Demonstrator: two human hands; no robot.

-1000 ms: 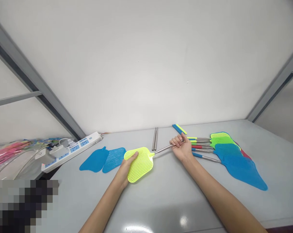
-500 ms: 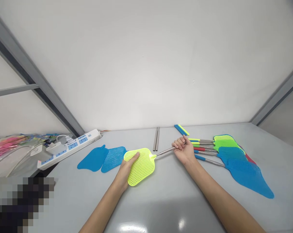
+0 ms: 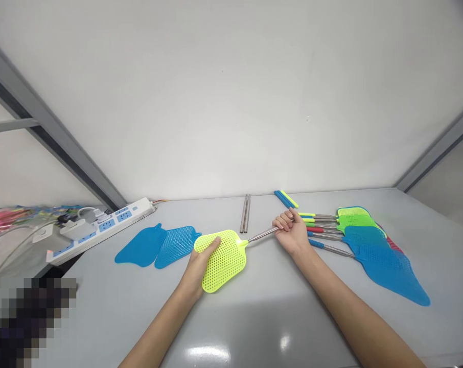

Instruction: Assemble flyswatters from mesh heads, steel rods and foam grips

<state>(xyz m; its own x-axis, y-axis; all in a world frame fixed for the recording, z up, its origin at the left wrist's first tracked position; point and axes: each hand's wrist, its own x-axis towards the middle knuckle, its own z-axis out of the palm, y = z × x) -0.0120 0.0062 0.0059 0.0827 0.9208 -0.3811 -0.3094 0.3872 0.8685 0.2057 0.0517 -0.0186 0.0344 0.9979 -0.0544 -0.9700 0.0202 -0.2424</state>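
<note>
My left hand (image 3: 197, 268) grips the yellow perforated head of a fly swatter (image 3: 224, 263), thumb on top and fingers hidden beneath. From the head's neck a thin metal rod (image 3: 262, 234) runs right into my right hand (image 3: 292, 230), whose fingers are curled around it. The rod's far end is hidden by that hand. Left of my left hand lie two blue swatter heads (image 3: 141, 246) without rods. Behind the held swatter, two loose metal rods (image 3: 245, 214) lie side by side. Farther back are several blue and yellow grip sleeves (image 3: 286, 198).
On the right lies an overlapping row of swatters with rods and coloured grips, a blue one (image 3: 392, 271) nearest me. A white power strip (image 3: 105, 227) with plugs runs along the left edge, beside bagged colourful items (image 3: 9, 219). A wall (image 3: 224, 112) rises behind the table.
The view has shifted slightly, so the table things appear a little higher and farther left. Both hands keep the same hold on the swatter; nothing was let go.
</note>
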